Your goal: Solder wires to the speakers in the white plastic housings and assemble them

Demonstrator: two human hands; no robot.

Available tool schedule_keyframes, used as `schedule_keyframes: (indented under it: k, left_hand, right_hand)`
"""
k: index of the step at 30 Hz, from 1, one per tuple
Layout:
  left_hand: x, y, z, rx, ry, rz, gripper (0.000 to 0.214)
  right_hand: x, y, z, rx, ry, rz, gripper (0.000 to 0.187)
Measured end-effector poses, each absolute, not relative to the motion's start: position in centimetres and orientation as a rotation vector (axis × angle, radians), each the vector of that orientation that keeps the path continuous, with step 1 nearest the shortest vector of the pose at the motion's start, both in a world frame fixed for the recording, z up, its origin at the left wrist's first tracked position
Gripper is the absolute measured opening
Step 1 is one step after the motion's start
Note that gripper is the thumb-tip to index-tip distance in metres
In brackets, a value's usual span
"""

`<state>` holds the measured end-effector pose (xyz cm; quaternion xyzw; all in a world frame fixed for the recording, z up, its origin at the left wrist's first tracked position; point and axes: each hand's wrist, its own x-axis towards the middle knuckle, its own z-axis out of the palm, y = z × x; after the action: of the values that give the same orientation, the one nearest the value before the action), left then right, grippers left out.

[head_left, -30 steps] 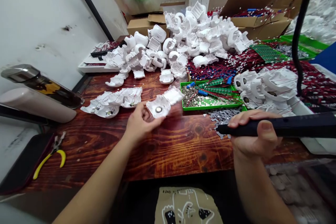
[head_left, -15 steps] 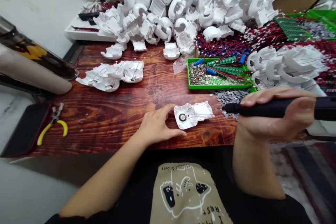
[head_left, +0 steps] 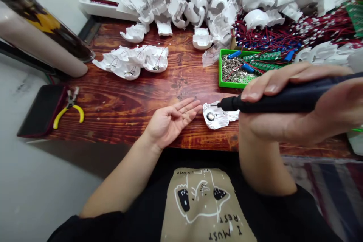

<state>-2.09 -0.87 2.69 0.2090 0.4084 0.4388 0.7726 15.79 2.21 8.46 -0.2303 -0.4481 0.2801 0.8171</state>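
Observation:
A white plastic housing [head_left: 218, 116] lies on the wooden table, with a round metal disc [head_left: 210, 117] and thin wires on it. My left hand [head_left: 171, 119] rests palm up just left of the housing, fingers apart and holding nothing. My right hand [head_left: 295, 115] grips a black pen-shaped soldering iron [head_left: 272, 104]. Its thin tip sits over the housing close to the disc; I cannot tell whether it touches.
Several white housings with wires lie in a small group [head_left: 130, 62] left of my hands, below a large white pile [head_left: 193, 3]. A green tray [head_left: 220, 72] holds small parts among red wires. Yellow-handled pliers [head_left: 69, 109] lie at the left, beside a bottle [head_left: 42, 30].
The housing has gone from my left hand's touch to lying alone on the table. My left hand has opened and moved left. The iron has moved left, its tip now over the housing.

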Motion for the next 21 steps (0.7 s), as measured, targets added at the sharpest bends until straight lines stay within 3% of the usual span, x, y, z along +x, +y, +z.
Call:
schedule_keyframes:
  k: [6, 11, 16, 21]
  left_hand:
    - [-1.6, -1.9, 2.6, 0.38, 0.75, 1.037, 0.05]
    - [-1.2, -2.2, 2.6, 0.306, 0.547, 1.079, 0.049]
    - [-0.9, -2.1, 2.7, 0.347, 0.479, 1.082, 0.053]
    - [-0.9, -2.1, 2.4, 0.384, 0.5, 1.086, 0.055]
  right_hand:
    - [13.8, 3.2, 7.7, -0.34, -0.907, 0.712, 0.03]
    - [12.7, 2.9, 7.4, -0.297, -0.898, 0.764, 0.045]
    - [13.2, 1.1, 8.3, -0.464, -1.009, 0.892, 0.03]
    - [13.2, 1.5, 8.3, -0.369, -1.0, 0.787, 0.039]
